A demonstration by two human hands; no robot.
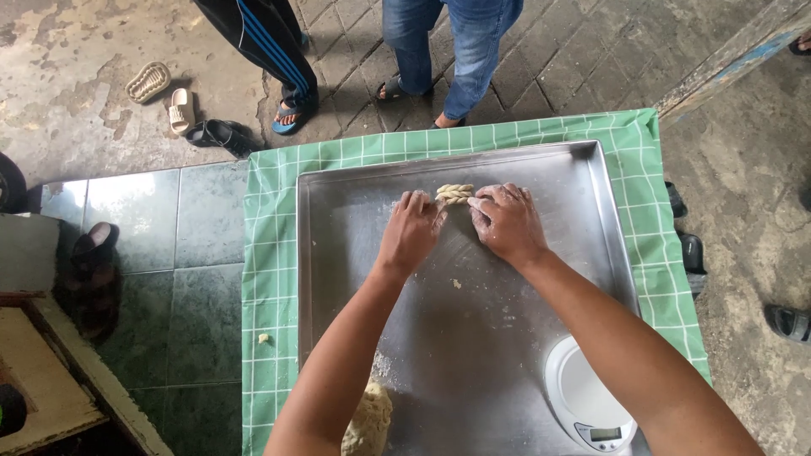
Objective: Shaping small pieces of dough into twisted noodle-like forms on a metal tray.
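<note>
Resting near the far edge of the steel tray [338,253], a small twisted dough piece [454,193] is pinched at its ends by the floured left hand [410,230] and right hand [507,221], fingers curled onto it. A dough lump [368,420] and white kitchen scale [585,397] are seen nearer, on a green checked cloth [270,279].

Green tiled counter [169,279], green checked cloth [270,253] spread on it, what looks like a dough crumb [263,338] on the cloth
</note>
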